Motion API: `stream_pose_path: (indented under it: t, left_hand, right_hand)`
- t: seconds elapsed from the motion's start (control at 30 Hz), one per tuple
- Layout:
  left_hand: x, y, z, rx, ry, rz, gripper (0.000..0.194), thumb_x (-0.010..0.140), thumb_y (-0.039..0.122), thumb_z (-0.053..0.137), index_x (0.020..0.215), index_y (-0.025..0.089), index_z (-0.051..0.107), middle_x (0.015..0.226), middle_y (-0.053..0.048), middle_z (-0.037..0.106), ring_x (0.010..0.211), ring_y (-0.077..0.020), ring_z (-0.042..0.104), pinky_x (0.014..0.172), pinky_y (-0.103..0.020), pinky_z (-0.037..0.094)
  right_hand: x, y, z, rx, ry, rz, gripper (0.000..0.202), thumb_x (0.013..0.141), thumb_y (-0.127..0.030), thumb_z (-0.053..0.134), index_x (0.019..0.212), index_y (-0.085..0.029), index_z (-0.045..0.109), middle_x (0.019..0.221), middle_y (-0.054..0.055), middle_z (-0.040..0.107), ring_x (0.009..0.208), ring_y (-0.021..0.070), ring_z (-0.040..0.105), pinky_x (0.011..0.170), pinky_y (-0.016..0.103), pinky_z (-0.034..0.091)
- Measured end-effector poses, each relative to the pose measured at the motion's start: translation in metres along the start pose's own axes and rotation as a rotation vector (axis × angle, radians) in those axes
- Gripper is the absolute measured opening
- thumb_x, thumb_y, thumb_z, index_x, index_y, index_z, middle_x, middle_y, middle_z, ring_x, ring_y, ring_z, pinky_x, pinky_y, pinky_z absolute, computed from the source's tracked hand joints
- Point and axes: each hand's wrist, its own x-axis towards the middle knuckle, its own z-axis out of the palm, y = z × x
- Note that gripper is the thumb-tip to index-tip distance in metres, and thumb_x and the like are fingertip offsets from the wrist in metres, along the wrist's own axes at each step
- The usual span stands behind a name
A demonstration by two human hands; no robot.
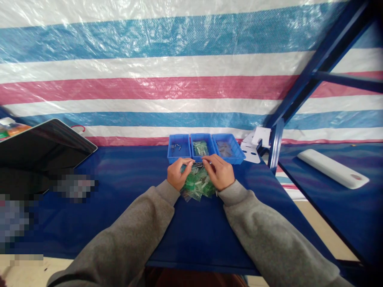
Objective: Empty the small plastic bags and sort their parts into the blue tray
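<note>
Left hand (pixel 177 174) and right hand (pixel 223 173) over green-and-clear plastic packets (pixel 197 186), heaped on blue table (pixel 194 239), just near side of three blue bins. Each hand: thumb and forefinger close together, narrow; can't tell what, if anything, is pinched, too small. Left bin (pixel 184 153): few dark metal screw-like parts (pixel 176 147). Middle bin (pixel 201 137): more green-clear packets. Right bin (pixel 237 153): greyish translucent pieces (pixel 224 149). White cut-out card (pixel 253 145) right of bins; dark-screened monitor (pixel 50 147) far left.
</note>
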Motion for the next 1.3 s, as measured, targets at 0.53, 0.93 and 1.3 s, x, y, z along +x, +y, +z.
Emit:
stream_pose_path:
  t: [0.53,0.93,1.3]
  left_hand:
    - [0.0023,-0.0056,0.0003,0.169,-0.173,0.109,0.031,0.092,0.024,0.038,0.112,0.018,0.06,0.086,-0.007,0.061,0.082,-0.0167,0.053,0.077,-0.031,0.043]
    - [-0.0012,-0.0089,0.0025,0.078,-0.033,-0.021,0.022,0.087,0.028,0.049,0.104,0.017,0.058,0.077,-0.003,0.066,0.071,-0.013,0.062,0.075,-0.026,0.048]
    - [-0.0027,-0.0065,0.0019,0.044,-0.023,0.052,0.018,0.085,0.027,0.052,0.097,0.018,0.062,0.077,-0.002,0.066,0.067,-0.0109,0.062,0.069,-0.023,0.049]
  right_hand:
    - [-0.0001,0.0012,0.0007,0.021,0.008,-0.005,0.023,0.09,-0.028,0.042,0.095,-0.018,0.062,0.084,0.006,0.063,0.071,0.0154,0.057,0.066,0.026,0.044]
    - [-0.0013,-0.0026,-0.0009,0.128,-0.06,-0.053,0.024,0.089,-0.028,0.041,0.101,-0.02,0.06,0.086,0.006,0.063,0.077,0.0166,0.06,0.069,0.028,0.047]
    - [-0.0014,-0.0007,0.0022,0.125,-0.103,-0.089,0.02,0.09,-0.031,0.042,0.09,-0.02,0.059,0.081,0.005,0.063,0.074,0.0155,0.06,0.066,0.026,0.046]
